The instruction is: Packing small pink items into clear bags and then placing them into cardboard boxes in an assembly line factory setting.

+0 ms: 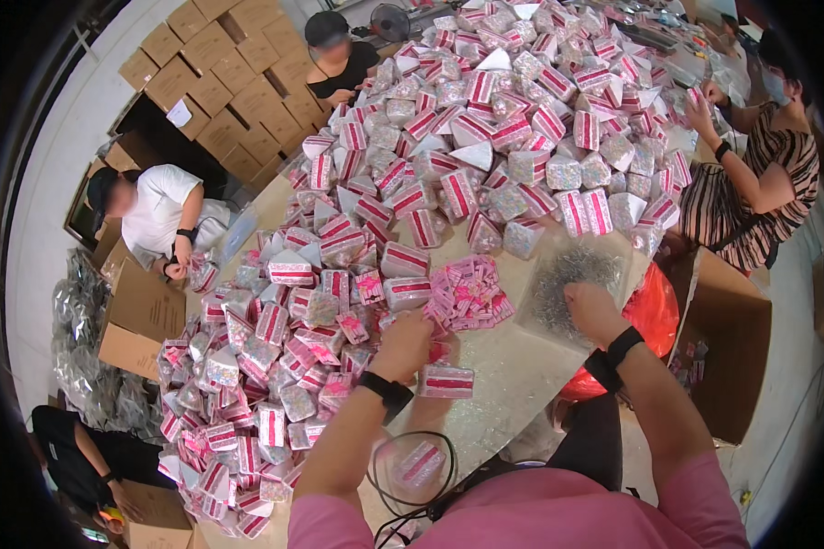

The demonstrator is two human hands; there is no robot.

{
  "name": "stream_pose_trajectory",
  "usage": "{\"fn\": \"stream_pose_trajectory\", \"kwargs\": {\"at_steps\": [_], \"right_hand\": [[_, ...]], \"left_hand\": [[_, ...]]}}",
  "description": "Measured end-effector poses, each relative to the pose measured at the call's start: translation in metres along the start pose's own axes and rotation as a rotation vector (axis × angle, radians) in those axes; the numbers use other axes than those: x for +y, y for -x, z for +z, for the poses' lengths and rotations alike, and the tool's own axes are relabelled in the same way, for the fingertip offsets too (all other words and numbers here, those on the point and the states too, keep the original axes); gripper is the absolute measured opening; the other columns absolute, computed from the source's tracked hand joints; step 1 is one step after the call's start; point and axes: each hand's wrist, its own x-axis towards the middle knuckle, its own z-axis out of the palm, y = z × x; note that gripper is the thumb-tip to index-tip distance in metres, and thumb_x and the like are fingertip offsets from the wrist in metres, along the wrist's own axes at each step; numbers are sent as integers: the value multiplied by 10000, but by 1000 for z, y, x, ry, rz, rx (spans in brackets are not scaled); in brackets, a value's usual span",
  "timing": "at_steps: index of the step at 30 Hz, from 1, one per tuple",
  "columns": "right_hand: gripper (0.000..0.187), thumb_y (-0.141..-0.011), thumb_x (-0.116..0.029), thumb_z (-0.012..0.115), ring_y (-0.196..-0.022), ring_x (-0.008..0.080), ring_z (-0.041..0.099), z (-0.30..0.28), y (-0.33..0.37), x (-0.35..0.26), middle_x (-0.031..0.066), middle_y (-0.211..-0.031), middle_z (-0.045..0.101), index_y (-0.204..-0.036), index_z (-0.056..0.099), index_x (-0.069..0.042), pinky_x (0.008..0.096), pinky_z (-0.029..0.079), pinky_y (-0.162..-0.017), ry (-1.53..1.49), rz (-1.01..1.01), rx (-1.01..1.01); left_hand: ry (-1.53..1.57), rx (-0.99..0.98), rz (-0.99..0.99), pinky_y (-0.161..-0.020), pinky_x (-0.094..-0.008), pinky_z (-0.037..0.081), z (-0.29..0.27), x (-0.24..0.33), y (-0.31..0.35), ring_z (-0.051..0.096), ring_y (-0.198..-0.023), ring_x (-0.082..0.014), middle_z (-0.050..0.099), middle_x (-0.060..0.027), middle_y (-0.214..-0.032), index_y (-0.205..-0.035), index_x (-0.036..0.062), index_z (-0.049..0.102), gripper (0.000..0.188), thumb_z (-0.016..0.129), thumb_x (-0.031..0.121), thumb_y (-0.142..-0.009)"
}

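The left hand [403,343] is curled, fingers closed among small pink packets [471,295] at the pile's edge; a red-striped box [447,381] lies just beside its wrist. The right hand [593,309] rests fingers-down, bunched, on a clear bag of silvery bits [568,274]

Pink-and-white striped packets [403,261] with silvery glitter faces cover a pale speckled counter [513,366]. A pile of pink cards [467,293] lies beside a clear bag of grey metal pieces [572,274]. The worker's sleeves [558,512] are pink, wristbands [386,392] black. Brown cartons [229,82] stand behind; a red bag [655,316] glows nearby.
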Motion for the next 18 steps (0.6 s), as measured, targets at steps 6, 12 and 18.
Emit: {"fn": "stream_pose_trajectory", "kwargs": {"at_steps": [6,12,18], "right_hand": [[91,-780,-70,513,-814,382,599,-10,0,6,203,-823,609,-819,569,-10,477,471,-732,-109,11,53],[119,-771,-128,547,-824,377,596,-3,8,-5,184,-816,607,-810,573,-19,479,472,-726,-85,-75,85],[150,-738,-154,602,-741,376,595,0,-5,10,199,-751,606,-766,586,-7,465,471,-670,-174,7,105]], "left_hand": [[531,-102,-189,-593,-337,472,-45,-16,-4,599,-609,-243,619,-119,-668,-738,12,614,133,641,139,-707],[884,32,-284,-584,-238,446,-69,-5,10,559,-644,-84,600,-26,-691,-749,-6,582,88,617,74,-754],[1119,127,-294,-579,-246,439,-71,-3,18,557,-639,-95,595,-31,-696,-768,-14,577,85,604,64,-750]]}}
